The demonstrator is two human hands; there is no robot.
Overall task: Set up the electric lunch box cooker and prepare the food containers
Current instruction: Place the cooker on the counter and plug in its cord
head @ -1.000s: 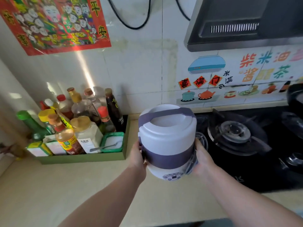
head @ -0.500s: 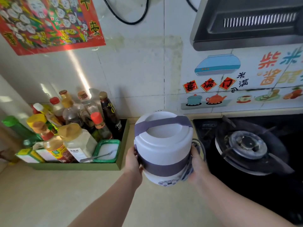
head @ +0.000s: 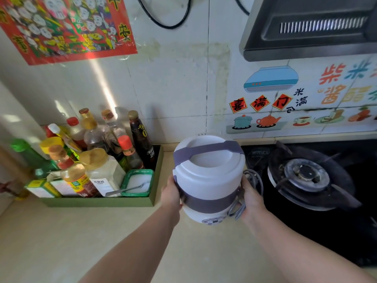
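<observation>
The lunch box cooker (head: 208, 176), clasped between my left hand (head: 172, 193) and right hand (head: 250, 198), has drifted toward the counter (head: 61, 242) at 6 o'clock, nearing set-down.

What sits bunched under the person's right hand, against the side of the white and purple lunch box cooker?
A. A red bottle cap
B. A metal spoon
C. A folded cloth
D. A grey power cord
D: a looped grey power cord is pressed by the right hand against the white and purple lunch box cooker, while the left hand grips the opposite side.
</observation>
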